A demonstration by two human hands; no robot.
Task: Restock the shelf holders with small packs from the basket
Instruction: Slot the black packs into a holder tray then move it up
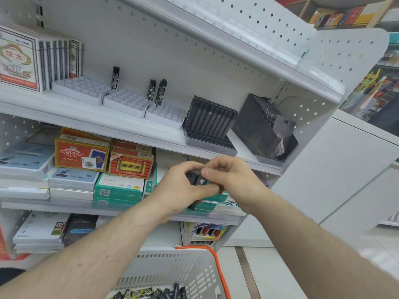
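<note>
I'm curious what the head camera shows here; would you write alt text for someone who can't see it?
Two bare hands, left and right, together hold small dark packs in front of white store shelves. Above them, white holders stand mostly empty, with three packs upright. Below, a white basket with an orange handle holds more packs.

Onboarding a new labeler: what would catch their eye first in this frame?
First, the two hands meeting at centre: the left hand and right hand both pinch a small dark pack in front of the shelves. Behind them, the upper shelf carries three white slotted holders, nearly bare with only three dark packs standing upright. At bottom centre, a white basket with an orange handle holds more packs.
</note>
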